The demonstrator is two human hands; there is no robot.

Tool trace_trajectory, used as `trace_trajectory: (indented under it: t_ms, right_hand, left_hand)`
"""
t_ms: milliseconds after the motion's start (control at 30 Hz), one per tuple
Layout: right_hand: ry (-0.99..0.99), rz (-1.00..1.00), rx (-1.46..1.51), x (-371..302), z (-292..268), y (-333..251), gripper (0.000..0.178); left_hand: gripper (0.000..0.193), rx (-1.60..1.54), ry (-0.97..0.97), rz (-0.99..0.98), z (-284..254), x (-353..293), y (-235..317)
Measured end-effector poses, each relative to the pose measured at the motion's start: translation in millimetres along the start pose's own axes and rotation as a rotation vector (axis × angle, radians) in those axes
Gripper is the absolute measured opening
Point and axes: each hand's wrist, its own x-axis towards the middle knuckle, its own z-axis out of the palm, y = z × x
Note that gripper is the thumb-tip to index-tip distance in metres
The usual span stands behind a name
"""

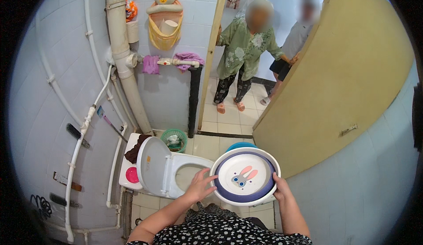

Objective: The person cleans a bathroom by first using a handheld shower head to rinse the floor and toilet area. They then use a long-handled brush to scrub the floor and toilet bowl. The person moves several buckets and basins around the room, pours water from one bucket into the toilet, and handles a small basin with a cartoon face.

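Note:
A round white washbasin (243,169) with a purple inner ring and a cartoon rabbit on its bottom is held up in front of my body. My right hand (282,188) grips its right rim, with the thumb on top and the other fingers partly hidden beneath. At the left rim, my left hand (201,185) holds the edge with its fingers somewhat spread. A blue basin edge (240,146) shows on the far side, partly covered by the white washbasin. Left of my hands stands a white toilet (192,158) with its lid raised.
A green basket (173,140) with waste stands beyond the toilet. One person in a green shirt (245,47) stands in the doorway, touching the yellow door (335,77); another person (300,36) stands behind. White pipes (78,150) and brushes (77,135) line the left wall.

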Motion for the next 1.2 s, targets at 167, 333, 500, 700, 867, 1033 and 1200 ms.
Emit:
trace_trajectory:
  t_ms: [167,333,500,700,867,1033,1200]
  right_hand:
    - [0.006,-0.007,0.001,-12.7,4.7,11.2,0.042]
    - [0.032,0.01,0.018,-25.3,-4.2,18.8,0.041]
    - [-0.028,0.019,0.021,-25.2,-3.4,15.7,0.043]
    - [-0.193,0.102,-0.057,17.1,23.8,25.3,0.042]
    - [-0.386,0.223,-0.077,48.4,16.1,35.2,0.041]
    - [-0.497,0.282,-0.085,68.0,-9.0,16.9,0.042]
    - [-0.6,0.338,-0.086,89.4,-33.3,-3.1,0.043]
  left_hand:
    - [0.047,0.0,-0.019,-0.011,1.6,-11.9,-5.4]
    - [0.046,0.026,-0.039,-0.073,13.2,-24.2,-12.3]
    - [0.06,-0.193,0.029,-0.297,36.9,-29.5,-35.5]
    - [0.081,-0.773,0.106,-0.796,39.7,-48.2,-45.0]
    - [0.065,-0.979,0.225,-0.921,42.9,-56.6,-11.6]
    - [0.05,-0.827,0.414,-0.949,74.6,-42.6,17.1]
    - [0.047,-0.694,0.643,-0.806,96.1,-20.5,39.3]
